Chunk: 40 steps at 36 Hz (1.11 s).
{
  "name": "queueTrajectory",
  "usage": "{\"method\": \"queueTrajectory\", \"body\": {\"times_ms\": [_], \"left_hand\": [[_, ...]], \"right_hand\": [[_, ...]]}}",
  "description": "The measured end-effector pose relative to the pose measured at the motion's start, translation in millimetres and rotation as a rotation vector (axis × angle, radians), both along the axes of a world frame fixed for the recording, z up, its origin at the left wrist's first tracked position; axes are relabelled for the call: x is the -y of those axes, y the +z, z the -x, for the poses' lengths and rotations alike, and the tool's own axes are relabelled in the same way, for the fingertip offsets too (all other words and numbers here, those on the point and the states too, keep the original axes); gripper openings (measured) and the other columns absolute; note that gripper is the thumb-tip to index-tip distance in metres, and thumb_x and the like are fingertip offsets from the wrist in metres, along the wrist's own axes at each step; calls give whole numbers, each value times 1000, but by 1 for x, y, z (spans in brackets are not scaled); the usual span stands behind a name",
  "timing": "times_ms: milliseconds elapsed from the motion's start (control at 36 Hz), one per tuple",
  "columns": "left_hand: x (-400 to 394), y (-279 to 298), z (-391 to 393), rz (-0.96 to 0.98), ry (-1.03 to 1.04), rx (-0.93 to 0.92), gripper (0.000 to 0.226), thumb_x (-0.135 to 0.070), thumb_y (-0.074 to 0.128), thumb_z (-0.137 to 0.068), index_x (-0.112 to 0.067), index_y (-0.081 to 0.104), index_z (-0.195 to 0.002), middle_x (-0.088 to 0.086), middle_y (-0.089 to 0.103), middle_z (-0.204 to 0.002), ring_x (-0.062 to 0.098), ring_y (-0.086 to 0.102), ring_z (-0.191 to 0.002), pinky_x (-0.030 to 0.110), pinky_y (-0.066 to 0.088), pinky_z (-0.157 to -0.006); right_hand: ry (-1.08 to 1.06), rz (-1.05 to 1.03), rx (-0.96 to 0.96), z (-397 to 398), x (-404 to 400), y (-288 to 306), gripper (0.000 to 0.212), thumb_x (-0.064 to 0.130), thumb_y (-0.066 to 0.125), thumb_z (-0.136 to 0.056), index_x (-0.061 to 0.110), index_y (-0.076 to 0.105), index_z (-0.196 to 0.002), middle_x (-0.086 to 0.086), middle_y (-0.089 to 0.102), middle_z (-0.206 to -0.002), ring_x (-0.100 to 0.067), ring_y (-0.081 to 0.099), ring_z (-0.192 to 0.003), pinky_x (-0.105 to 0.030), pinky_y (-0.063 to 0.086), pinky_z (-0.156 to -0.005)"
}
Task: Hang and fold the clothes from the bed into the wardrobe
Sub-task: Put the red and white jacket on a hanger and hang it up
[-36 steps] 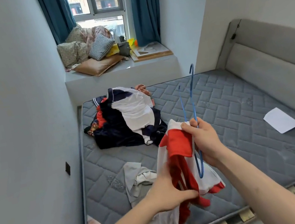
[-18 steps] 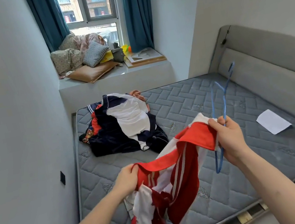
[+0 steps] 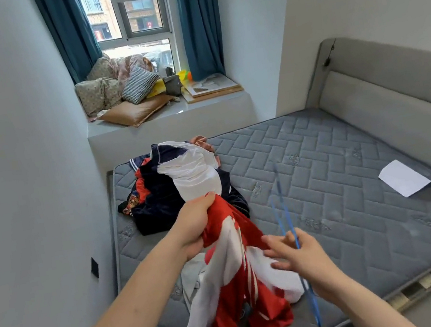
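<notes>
Filling walled corner: grey mattress [image 3: 325, 172].

View: one head-worn wide-angle camera, no second view.
Stance: at the foot corner of the bed [image 3: 325, 172], above it.
Facing: forward and down, toward the window [image 3: 128, 11].
Nearness: forearms fill the lower frame; the headboard [image 3: 397, 91] lies right.

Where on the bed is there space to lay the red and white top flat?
The mattress is bare between the clothes pile and the white paper, up to the headboard. The corner near the left wall is crowded by the pile, and the red and white top hangs there.
</notes>
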<state>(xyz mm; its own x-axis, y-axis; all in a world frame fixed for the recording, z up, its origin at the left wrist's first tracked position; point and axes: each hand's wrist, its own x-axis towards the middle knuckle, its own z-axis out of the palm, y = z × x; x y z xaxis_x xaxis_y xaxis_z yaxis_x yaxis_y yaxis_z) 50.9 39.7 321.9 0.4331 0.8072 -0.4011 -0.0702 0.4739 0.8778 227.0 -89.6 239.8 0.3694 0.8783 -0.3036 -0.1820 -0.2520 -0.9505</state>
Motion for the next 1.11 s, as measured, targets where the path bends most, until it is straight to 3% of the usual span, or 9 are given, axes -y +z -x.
{"method": "queueTrajectory", "body": {"times_ms": [83,222,417,528,667,778,944,1028,1111], "left_hand": [[2,0,-14,-37,0,21,29,-21,43,-109,-7,62,-92,10,68,-78,19,64,-69,31,53,-69],[6,1,-28,-90,-142,89,30,-23,43,-109,-8,68,-109,12,76,-99,20,74,-86,30,61,-69],[-20,-17,-15,-353,-116,-38,27,-13,49,-105,-24,73,-111,3,71,-112,15,66,-98,31,56,-84],[-25,-50,-10,-446,-269,-310,61,21,54,-85,-11,55,-137,13,56,-139,26,55,-124,32,47,-99],[-16,-78,-33,-568,-579,-231,88,14,70,-79,-49,38,-132,-34,45,-133,-30,41,-116,-3,35,-90],[-17,-81,-65,-610,-507,-165,57,2,73,-87,-26,56,-135,-13,59,-135,2,51,-131,28,43,-111],[-41,-73,-75,-658,-478,-179,10,-16,60,-102,-23,60,-94,-8,65,-83,6,59,-77,30,50,-76],[-53,-64,-68,-721,-325,-249,30,-39,62,-99,-21,54,-77,-14,51,-58,3,44,-54,25,36,-56],[-54,-59,-53,-789,-584,-395,40,-56,73,-81,-18,62,-73,-13,56,-62,5,49,-57,21,41,-59]], "right_hand": [[145,-84,76,18,-3,2,56,28,89,-74,13,37,-86,-6,77,-108,-17,74,-100,-27,59,-74],[47,-133,256,33,-15,10,66,40,90,-63,-2,56,-101,-23,67,-95,-23,67,-86,-51,55,-83],[-189,-260,233,5,-32,30,17,17,59,-73,15,43,-76,4,37,-65,-12,35,-61,-31,33,-60],[-143,-320,266,-11,-38,46,27,13,58,-81,23,35,-69,18,33,-57,-3,29,-52,-17,29,-48],[-59,-271,283,-29,-44,72,28,9,53,-59,27,32,-62,13,31,-57,-5,27,-52,-17,26,-45],[32,-189,278,-46,-40,94,21,12,53,-54,22,40,-67,2,36,-64,-13,31,-60,-32,25,-54],[33,-204,332,-80,-23,103,28,11,63,-60,23,38,-64,8,37,-60,-7,32,-54,-20,29,-48],[-48,-200,415,-93,-14,94,46,6,70,-68,28,28,-67,13,30,-59,-3,25,-53,-16,24,-45],[-160,-172,383,-104,-8,82,52,-5,64,-78,29,28,-60,12,29,-58,-6,25,-54,-25,22,-50]]}}
